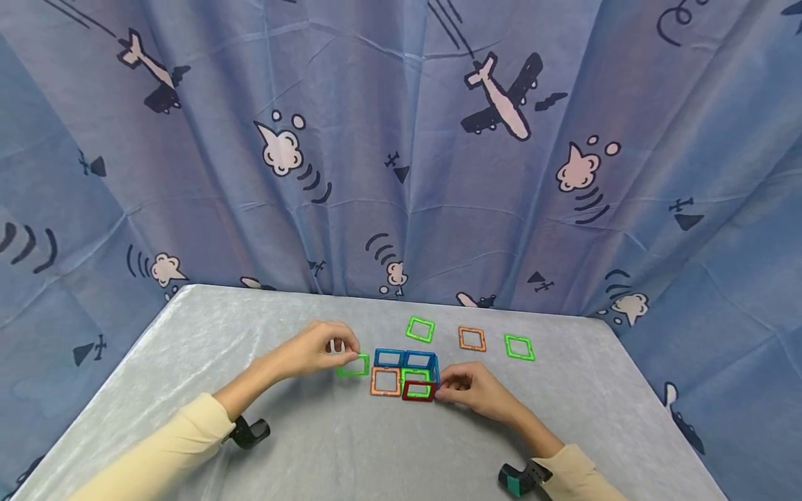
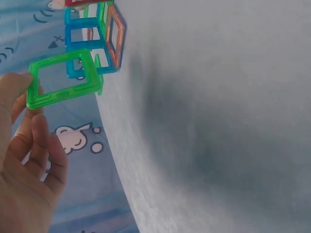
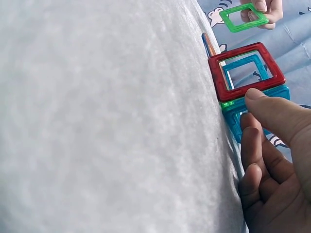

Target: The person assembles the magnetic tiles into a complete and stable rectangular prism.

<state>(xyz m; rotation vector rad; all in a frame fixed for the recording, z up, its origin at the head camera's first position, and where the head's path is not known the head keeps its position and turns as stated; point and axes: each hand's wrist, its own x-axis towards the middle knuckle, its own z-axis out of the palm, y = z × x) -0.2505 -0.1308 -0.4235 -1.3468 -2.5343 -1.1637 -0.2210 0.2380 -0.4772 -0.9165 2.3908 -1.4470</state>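
A green square magnetic tile is pinched at one edge by my left hand, just left of a small structure of joined tiles. Two blue tiles stand along the back of that structure, and another blue tile stands at its right side. An orange tile and a green one lie flat as its base. At the front stands a red tile. My right hand pinches the red tile at its right corner, thumb on its frame, other fingers beside the blue side tile.
Behind the structure lie a loose green tile, an orange tile and, farther right, another green tile. Everything rests on a table with a pale grey cover. A blue airplane-print curtain hangs around the table's back.
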